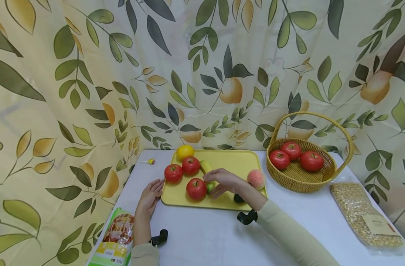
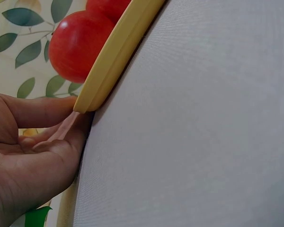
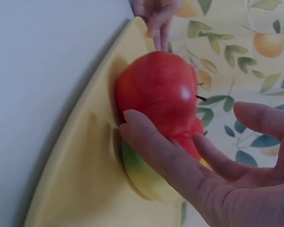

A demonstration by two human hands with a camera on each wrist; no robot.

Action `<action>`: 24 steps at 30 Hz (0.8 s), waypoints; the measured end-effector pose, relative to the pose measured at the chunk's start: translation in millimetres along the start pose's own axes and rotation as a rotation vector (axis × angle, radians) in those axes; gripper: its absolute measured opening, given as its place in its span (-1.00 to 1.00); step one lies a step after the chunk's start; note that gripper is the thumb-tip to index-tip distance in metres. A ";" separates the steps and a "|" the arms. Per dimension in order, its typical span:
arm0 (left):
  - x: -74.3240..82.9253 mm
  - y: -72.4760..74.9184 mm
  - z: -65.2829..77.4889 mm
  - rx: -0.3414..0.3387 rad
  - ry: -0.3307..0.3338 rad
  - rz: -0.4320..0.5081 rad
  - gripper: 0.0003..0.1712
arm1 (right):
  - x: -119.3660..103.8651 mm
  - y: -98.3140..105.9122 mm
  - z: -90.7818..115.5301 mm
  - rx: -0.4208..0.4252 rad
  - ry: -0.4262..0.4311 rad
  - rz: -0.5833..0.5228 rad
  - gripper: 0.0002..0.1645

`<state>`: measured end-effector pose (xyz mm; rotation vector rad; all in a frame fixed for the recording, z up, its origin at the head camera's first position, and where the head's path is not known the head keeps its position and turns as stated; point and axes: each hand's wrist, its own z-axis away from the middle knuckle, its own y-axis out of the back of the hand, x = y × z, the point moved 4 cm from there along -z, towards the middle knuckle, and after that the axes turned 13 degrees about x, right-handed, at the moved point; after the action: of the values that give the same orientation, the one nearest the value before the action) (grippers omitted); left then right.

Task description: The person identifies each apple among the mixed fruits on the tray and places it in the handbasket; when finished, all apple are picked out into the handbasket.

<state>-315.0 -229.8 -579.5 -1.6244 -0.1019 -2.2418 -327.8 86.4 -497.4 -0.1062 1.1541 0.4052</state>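
On a yellow tray [image 1: 229, 159] lie several red tomatoes, the nearest tomato [image 1: 196, 189] at the front middle. My right hand [image 1: 224, 181] hovers over the tray just right of it, fingers and thumb spread with nothing between them. Fingertips [image 3: 132, 116] overlap that tomato in the right wrist view. Partly under this hand is a yellow banana [image 1: 206, 167] with a green end [image 3: 137, 163]. My left hand [image 1: 152, 194] touches the tray's left edge, its fingers fairly straight. Close to it, another tomato [image 1: 173, 173] sits inside the rim.
A yellow lemon-like fruit [image 1: 185, 152], a pink peach [image 1: 256, 179] and a dark fruit [image 1: 238, 198] share the tray. To the right stand a wicker basket [image 1: 289, 184] holding three tomatoes and a bag of grains [image 1: 355, 207]. A green food packet [image 1: 114, 236] and a small lollipop [image 1: 150, 161] lie left.
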 end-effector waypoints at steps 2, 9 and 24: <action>-0.1 0.4 0.4 0.002 0.002 0.001 -0.22 | 3.1 -4.4 -2.6 0.002 -0.006 0.011 -0.39; 1.4 0.7 2.8 -0.009 -0.001 0.009 -0.22 | 10.1 -15.7 -13.5 0.038 -0.028 0.019 -0.40; -1.5 0.5 -1.1 0.011 0.016 0.005 -0.24 | 12.7 -28.5 -22.1 0.219 -0.065 0.086 -0.41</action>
<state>-315.4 -230.1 -581.4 -1.5993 -0.1065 -2.2461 -332.2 57.0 -521.5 0.1470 1.1346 0.3529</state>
